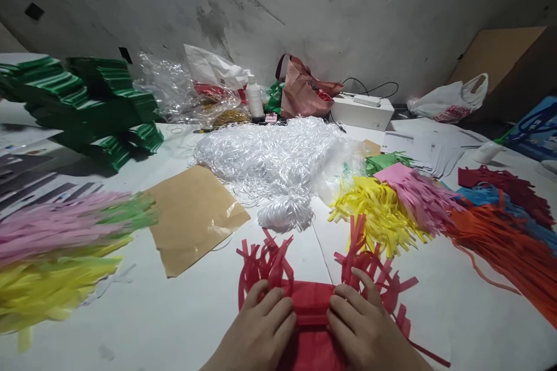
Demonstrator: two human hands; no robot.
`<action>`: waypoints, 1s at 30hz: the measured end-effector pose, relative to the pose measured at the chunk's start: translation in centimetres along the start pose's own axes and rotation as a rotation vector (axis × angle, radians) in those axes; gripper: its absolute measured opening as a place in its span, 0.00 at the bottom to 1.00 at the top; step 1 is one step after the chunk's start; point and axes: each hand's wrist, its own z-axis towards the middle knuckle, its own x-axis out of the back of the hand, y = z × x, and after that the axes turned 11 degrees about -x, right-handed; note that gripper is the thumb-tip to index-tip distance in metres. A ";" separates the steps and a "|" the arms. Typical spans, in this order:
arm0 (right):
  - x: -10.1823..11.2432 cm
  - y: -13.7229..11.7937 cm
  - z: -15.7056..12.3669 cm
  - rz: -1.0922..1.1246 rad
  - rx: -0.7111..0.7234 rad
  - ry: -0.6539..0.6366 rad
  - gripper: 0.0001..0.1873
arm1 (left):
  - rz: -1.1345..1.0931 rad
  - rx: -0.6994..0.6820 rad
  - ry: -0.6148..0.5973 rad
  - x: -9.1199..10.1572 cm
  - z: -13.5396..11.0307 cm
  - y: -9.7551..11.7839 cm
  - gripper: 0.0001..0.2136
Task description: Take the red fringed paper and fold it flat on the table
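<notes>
The left hand (261,327) and the right hand (363,330) rested side by side at the 6 o'clock edge of the white table (183,319). Both pressed flat on a folded red fringed paper (310,301); the fingers lay extended on it, neither clenched nor closed around it. Red fringe strips fanned out toward 12 o'clock from beneath each hand. A brown paper sheet (194,217) lay at 10 o'clock from the hands. A pile of white ribbon (278,168) sat at 12 o'clock. Yellow fringed paper (378,214) and pink fringed paper (415,191) lay at 1 o'clock, with orange fringed paper (505,249) at 2 o'clock.
</notes>
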 end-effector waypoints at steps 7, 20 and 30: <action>0.0 -0.6 0.4 -0.008 -0.218 0.040 0.13 | -0.084 0.260 0.013 0.6 0.8 0.4 0.12; -0.5 -1.1 1.0 0.052 -0.231 0.113 0.17 | -0.016 0.170 -0.037 -0.1 1.3 -0.2 0.11; -1.5 -1.1 1.5 -0.043 -0.058 -0.023 0.09 | -0.061 0.028 -0.015 0.3 1.8 -0.8 0.10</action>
